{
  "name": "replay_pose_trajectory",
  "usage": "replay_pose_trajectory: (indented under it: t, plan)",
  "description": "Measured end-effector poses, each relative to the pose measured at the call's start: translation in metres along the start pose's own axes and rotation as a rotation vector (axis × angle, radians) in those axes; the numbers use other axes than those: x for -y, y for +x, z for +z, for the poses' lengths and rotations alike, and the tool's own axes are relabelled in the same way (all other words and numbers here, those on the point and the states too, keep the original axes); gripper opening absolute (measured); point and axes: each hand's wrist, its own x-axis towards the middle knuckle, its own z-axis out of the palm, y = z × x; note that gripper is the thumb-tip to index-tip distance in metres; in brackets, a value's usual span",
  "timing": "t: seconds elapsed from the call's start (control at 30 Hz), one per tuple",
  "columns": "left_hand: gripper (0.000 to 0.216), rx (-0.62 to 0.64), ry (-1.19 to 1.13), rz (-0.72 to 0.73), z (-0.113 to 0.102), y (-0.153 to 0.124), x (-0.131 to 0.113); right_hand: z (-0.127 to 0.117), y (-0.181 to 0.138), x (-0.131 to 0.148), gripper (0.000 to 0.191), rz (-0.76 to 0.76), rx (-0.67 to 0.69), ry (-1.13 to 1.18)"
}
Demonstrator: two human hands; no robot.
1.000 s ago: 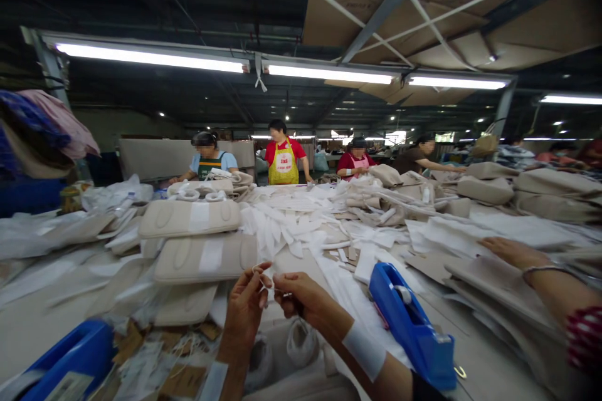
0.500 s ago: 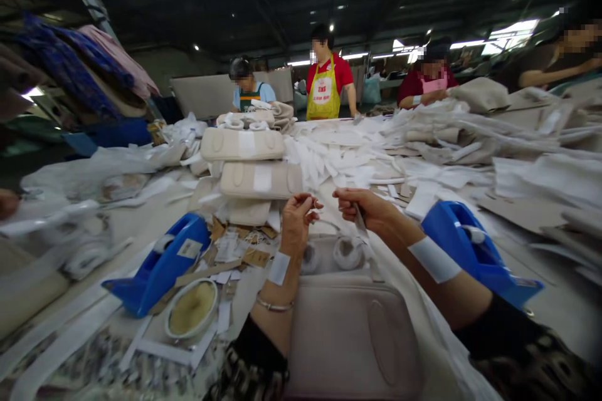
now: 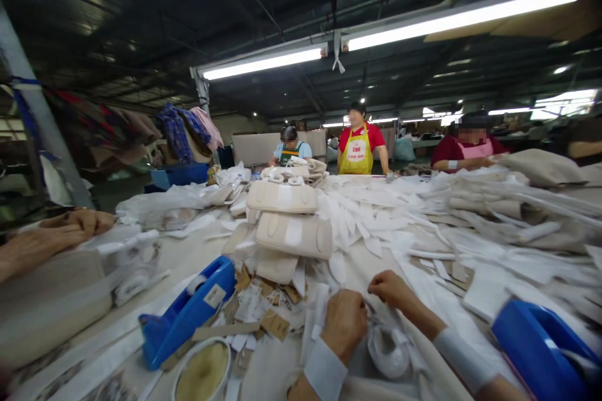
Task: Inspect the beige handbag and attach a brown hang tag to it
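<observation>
My left hand [image 3: 344, 319] is closed, its back turned up and its fingertips hidden. Just to its right, my right hand [image 3: 391, 289] has its fingers pinched together. The hands almost meet above the handle end of a beige handbag [image 3: 360, 387]; what each one holds is too small or hidden to name. Below the right hand, a ring wrapped in clear plastic [image 3: 389, 351] sits on the bag, with a pale strap running alongside. Most of the bag falls outside the lower edge of the view.
Blue tape dispensers stand left [image 3: 190, 310] and right [image 3: 548, 348]. A round tub [image 3: 204, 373] and cardboard tags [image 3: 273, 324] lie left of my hands. Stacked beige bags [image 3: 294, 235] rise ahead among white wrapping. Another person's hand [image 3: 70, 235] rests on a bag at far left; co-workers stand beyond.
The view has tilted up and turned left, so the bag has dropped mostly out of sight. My hands have come closer together, and the left has rolled so its back faces up.
</observation>
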Motion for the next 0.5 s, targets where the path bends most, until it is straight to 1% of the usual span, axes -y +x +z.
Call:
replay_pose_trajectory:
  t: [0.1,0.2,0.37,0.43,0.5]
  plan:
    - [0.021,0.019,0.077,-0.014,0.001,0.001,0.0,0.008,0.011,-0.007,0.018,0.077,0.17,-0.092]
    - [0.028,0.03,0.108,-0.019,0.001,0.0,-0.003,0.008,0.02,-0.006,0.024,0.105,0.303,-0.149]
    - [0.034,0.023,0.113,-0.01,-0.001,0.0,-0.008,0.013,0.028,-0.001,0.031,0.095,0.429,-0.181]
    - [0.034,0.022,0.102,-0.009,-0.001,0.001,-0.007,0.015,0.029,-0.001,0.027,0.089,0.464,-0.136]
    - [0.032,0.02,0.088,-0.017,0.0,0.003,-0.004,0.015,0.028,-0.002,0.019,0.065,0.491,-0.054]
